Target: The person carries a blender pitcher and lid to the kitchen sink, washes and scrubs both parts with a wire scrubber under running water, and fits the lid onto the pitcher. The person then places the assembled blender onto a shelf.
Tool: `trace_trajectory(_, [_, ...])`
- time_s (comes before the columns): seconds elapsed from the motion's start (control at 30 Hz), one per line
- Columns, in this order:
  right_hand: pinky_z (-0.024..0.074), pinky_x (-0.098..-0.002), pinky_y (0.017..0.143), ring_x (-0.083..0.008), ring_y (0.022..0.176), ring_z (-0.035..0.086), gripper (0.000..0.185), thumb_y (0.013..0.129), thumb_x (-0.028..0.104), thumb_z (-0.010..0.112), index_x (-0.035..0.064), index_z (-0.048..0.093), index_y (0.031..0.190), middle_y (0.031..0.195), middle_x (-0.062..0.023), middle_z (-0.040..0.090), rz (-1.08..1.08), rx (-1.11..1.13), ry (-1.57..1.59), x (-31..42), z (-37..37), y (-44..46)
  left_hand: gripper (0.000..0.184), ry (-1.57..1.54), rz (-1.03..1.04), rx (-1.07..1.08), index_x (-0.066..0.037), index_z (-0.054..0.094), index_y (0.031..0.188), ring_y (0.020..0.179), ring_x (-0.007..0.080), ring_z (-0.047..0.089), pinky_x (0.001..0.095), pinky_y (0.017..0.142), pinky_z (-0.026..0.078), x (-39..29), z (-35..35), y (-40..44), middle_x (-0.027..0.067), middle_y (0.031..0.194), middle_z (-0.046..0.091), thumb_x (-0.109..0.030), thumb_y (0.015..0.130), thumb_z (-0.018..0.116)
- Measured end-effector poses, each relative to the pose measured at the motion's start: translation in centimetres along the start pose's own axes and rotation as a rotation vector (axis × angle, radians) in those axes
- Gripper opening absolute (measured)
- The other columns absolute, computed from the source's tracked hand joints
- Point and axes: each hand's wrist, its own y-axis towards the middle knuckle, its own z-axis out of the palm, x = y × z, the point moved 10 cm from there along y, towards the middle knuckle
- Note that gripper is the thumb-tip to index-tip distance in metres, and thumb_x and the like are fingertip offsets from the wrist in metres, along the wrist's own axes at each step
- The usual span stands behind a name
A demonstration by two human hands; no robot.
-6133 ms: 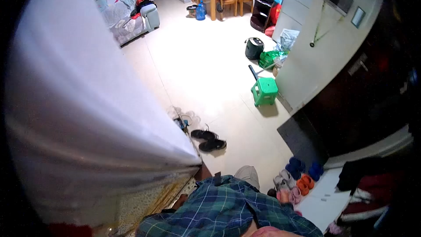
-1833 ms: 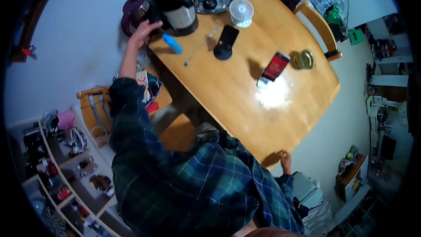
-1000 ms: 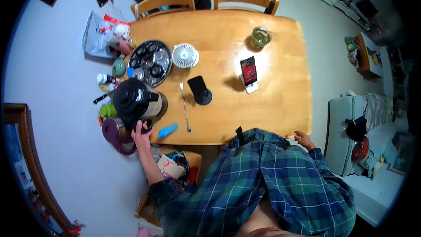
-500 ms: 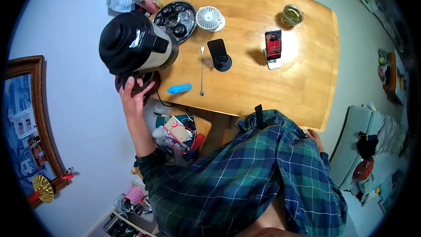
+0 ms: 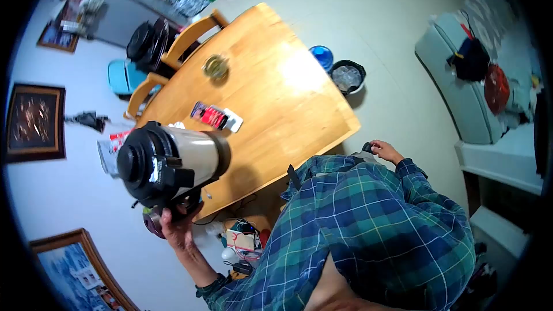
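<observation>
My left hand (image 5: 177,231) is wrapped round the handle of a large steel-and-black thermos jug (image 5: 193,158), which hangs tilted over the table's left side. A dark red round thing (image 5: 153,222) shows partly behind that hand. Beyond the jug, a phone (image 5: 208,116) leans on a white stand (image 5: 233,121). A glass cup (image 5: 215,67) with pale liquid stands farther back. My right hand (image 5: 387,151) is by my waist, its fingers curled at a small dark thing that I cannot make out.
The wooden table (image 5: 276,109) has chairs (image 5: 193,37) along its far side. A bin with a bag (image 5: 348,78) and a blue-topped container (image 5: 321,57) stand on the floor. Below the table's near edge is a cluttered stool (image 5: 245,242); a pale sofa (image 5: 455,86) is to the right.
My view has turned to the right. The jug has come up off the table in my left hand. My right hand has come farther into view beside my waist.
</observation>
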Motion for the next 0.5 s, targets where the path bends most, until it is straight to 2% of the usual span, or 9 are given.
trace_trajectory(0.1, [0.0479, -0.0286, 0.063, -0.0146, 0.073, 0.059, 0.038, 0.086, 0.024, 0.053, 0.0026, 0.051, 0.117, 0.084, -0.0074, 0.061, 0.079, -0.127, 0.039, -9.1, -6.0, -3.9, 0.026, 0.029, -0.114, 0.106, -0.008, 0.055, 0.099, 0.082, 0.0185, 0.055, 0.0686, 0.083, 0.040, 5.7, 9.8, -0.2, 0.0079, 0.081, 0.055, -0.026, 0.081, 0.057])
trace_trajectory(0.13, [0.0479, -0.0281, 0.062, -0.0144, 0.071, 0.060, 0.037, 0.085, 0.024, 0.053, 0.0029, 0.052, 0.116, 0.080, -0.0073, 0.061, 0.048, -0.192, -0.063, -12.4, -7.8, -4.6, 0.028, 0.041, -0.195, 0.162, -0.007, 0.054, 0.101, 0.083, 0.0186, 0.055, 0.0668, 0.083, 0.041, 8.0, 12.6, 1.0, 0.0075, 0.082, 0.055, -0.028, 0.083, 0.056])
trace_trajectory(0.17, [0.0479, -0.0281, 0.062, -0.0144, 0.071, 0.060, 0.037, 0.085, 0.024, 0.053, 0.0029, 0.052, 0.116, 0.080, -0.0073, 0.061, 0.059, -0.219, -0.042, -13.3, -9.6, -6.1, 0.029, 0.067, -0.233, 0.207, -0.007, 0.054, 0.102, 0.083, 0.0187, 0.055, 0.0650, 0.083, 0.043, 9.9, 15.6, 1.4, 0.0070, 0.083, 0.054, -0.029, 0.083, 0.054])
trace_trajectory(0.23, [0.0485, -0.0296, 0.069, -0.0170, 0.071, 0.062, 0.038, 0.082, 0.026, 0.054, 0.0028, 0.055, 0.112, 0.084, -0.0114, 0.064, 0.264, -0.346, 0.083, -14.8, -15.4, -12.1, 0.028, 0.039, -0.333, 0.314, -0.007, 0.053, 0.101, 0.084, 0.0193, 0.054, 0.0625, 0.081, 0.045, 14.3, 21.6, 1.6, 0.0066, 0.081, 0.052, -0.029, 0.084, 0.054])
trace_trajectory(0.27, [0.0479, -0.0268, 0.064, -0.0126, 0.075, 0.060, 0.036, 0.086, 0.024, 0.053, 0.0032, 0.053, 0.115, 0.080, -0.0054, 0.061, 0.234, -0.365, 0.131, -14.8, -17.6, -13.2, 0.027, 0.061, -0.359, 0.351, -0.007, 0.053, 0.099, 0.083, 0.0192, 0.054, 0.0611, 0.080, 0.046, 16.1, 25.1, 1.6, 0.0063, 0.079, 0.051, -0.029, 0.084, 0.054])
trace_trajectory(0.3, [0.0479, -0.0268, 0.064, -0.0126, 0.075, 0.060, 0.036, 0.086, 0.024, 0.053, 0.0032, 0.053, 0.115, 0.080, -0.0054, 0.061, 0.232, -0.358, 0.111, -13.6, -19.9, -13.8, 0.025, 0.075, -0.380, 0.372, -0.007, 0.053, 0.097, 0.082, 0.0190, 0.054, 0.0597, 0.079, 0.047, 17.9, 28.3, 1.7, 0.0059, 0.077, 0.050, -0.028, 0.084, 0.054])
trace_trajectory(0.37, [0.0475, -0.0298, 0.075, -0.0163, 0.092, 0.059, 0.042, 0.085, 0.023, 0.055, 0.0038, 0.048, 0.122, 0.105, -0.0075, 0.060, 0.073, -0.399, 0.316, -7.0, -24.1, -13.9, 0.024, 0.068, -0.440, 0.480, -0.006, 0.053, 0.093, 0.080, 0.0186, 0.054, 0.0559, 0.077, 0.049, 22.2, 32.4, 3.1, 0.0049, 0.075, 0.048, -0.029, 0.084, 0.054])
trace_trajectory(0.43, [0.0464, -0.0314, 0.083, -0.0184, 0.106, 0.053, 0.049, 0.087, 0.020, 0.055, 0.0046, 0.038, 0.131, 0.123, -0.0083, 0.050, -0.284, -0.365, 0.463, 3.6, -27.5, -13.2, 0.025, 0.148, -0.448, 0.502, -0.005, 0.053, 0.087, 0.079, 0.0184, 0.055, 0.0509, 0.075, 0.051, 25.3, 37.9, 3.5, 0.0051, 0.075, 0.049, -0.030, 0.083, 0.056])
trace_trajectory(0.5, [0.0431, -0.0309, 0.091, -0.0211, 0.117, 0.045, 0.060, 0.086, 0.018, 0.057, 0.0058, 0.028, 0.137, 0.136, -0.0127, 0.036, -0.508, -0.261, 0.515, 16.5, -30.3, -13.5, 0.032, 0.275, -0.394, 0.565, -0.004, 0.055, 0.094, 0.080, 0.0210, 0.055, 0.0525, 0.074, 0.052, 27.5, 43.1, 4.5, 0.0057, 0.077, 0.049, -0.033, 0.082, 0.055])
